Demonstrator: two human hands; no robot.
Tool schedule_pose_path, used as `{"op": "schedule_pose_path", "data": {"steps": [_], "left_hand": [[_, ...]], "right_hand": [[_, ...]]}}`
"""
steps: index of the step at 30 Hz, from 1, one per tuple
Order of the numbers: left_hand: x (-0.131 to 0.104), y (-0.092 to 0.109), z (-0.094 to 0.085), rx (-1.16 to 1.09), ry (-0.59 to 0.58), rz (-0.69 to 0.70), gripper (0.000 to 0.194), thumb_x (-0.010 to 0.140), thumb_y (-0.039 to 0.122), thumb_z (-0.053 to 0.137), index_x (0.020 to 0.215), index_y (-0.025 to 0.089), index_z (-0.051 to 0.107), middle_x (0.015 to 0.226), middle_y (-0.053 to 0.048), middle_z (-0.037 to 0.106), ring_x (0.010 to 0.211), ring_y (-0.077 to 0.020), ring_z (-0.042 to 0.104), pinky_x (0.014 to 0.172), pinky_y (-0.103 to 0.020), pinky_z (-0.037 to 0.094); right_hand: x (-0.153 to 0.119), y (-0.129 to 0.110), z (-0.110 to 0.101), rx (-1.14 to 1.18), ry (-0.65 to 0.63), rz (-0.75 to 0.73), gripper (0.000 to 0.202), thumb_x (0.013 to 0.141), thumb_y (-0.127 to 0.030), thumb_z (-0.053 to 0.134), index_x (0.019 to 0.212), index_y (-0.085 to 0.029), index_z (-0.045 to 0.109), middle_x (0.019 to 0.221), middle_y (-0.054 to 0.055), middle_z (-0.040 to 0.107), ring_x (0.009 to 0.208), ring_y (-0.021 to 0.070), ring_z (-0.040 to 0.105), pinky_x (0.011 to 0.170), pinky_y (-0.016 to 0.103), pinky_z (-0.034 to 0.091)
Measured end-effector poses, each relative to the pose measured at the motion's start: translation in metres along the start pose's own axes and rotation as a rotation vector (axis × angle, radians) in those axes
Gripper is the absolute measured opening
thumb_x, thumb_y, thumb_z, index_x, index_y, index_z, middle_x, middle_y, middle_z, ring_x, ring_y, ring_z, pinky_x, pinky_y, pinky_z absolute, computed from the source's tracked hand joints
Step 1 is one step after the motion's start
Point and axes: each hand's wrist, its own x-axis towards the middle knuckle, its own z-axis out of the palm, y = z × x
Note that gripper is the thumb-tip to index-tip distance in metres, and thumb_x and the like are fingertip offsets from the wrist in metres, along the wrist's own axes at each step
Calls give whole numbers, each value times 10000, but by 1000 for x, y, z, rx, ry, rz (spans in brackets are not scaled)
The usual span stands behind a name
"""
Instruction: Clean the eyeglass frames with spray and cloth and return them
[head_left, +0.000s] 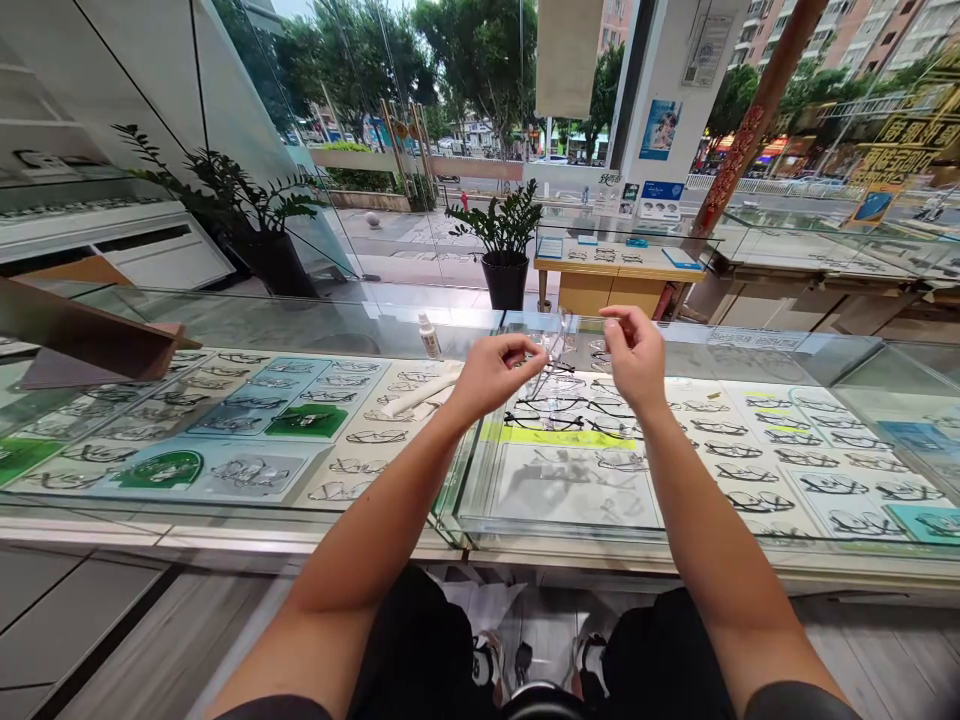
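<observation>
Over the glass display counter, my left hand (495, 375) is closed in a pinch at a pair of clear eyeglasses (556, 345). Their see-through frame is hard to separate from the glass and the reflections behind it. To the right, my right hand (637, 360) is raised at about the same height, its thumb and fingers curled together. Whatever lies between those fingertips, if anything, is too small to make out. Below both hands, dark-rimmed eyeglasses (544, 421) lie in rows inside the case, near a yellow strip (517, 435).
A small white spray bottle (429, 337) and a rolled white cloth (421, 392) rest on the counter left of my hands. A brown angled stand (90, 325) is at far left. Beyond the counter stand a potted plant (504, 275) and a wooden table (622, 285).
</observation>
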Motion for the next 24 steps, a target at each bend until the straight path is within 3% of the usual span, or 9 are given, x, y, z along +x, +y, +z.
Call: {"op": "schedule_pose_path", "data": {"steps": [4, 7, 9, 15, 24], "left_hand": [[-3, 13, -20, 249, -409, 153, 179, 903, 325, 704, 812, 188, 775, 732, -8, 682, 671, -133, 531, 647, -275, 364], [-6, 14, -16, 356, -660, 173, 138, 890, 279, 699, 840, 202, 803, 840, -25, 777, 761, -157, 647, 695, -275, 413], [-9, 11, -7, 452, -753, 156, 122, 872, 270, 718, 842, 218, 824, 829, -25, 783, 781, -174, 672, 699, -285, 415], [-13, 2, 20, 680, -856, 109, 137, 832, 304, 743, 883, 274, 866, 823, -33, 791, 790, -217, 697, 681, -316, 397], [-14, -10, 27, 670, -816, 94, 83, 789, 278, 790, 816, 280, 868, 779, -40, 786, 756, -235, 706, 637, -328, 369]], "right_hand": [[17, 19, -22, -20, -51, 62, 336, 1088, -518, 488, 942, -238, 605, 696, -21, 480, 601, 163, 428, 570, 315, 312], [19, 23, -25, -70, -78, 87, 514, 1083, -682, 420, 818, -253, 519, 644, -22, 455, 583, 166, 407, 571, 321, 296], [17, 21, -22, -125, -103, 69, 601, 1060, -766, 395, 763, -253, 499, 613, -22, 445, 581, 166, 402, 582, 324, 299], [13, 20, -14, -80, -192, 98, 722, 965, -899, 431, 643, -259, 341, 594, -29, 347, 579, 145, 303, 556, 324, 229], [14, 26, -11, -6, -186, 148, 761, 948, -910, 451, 579, -253, 351, 551, -26, 346, 548, 137, 307, 543, 321, 235]]}}
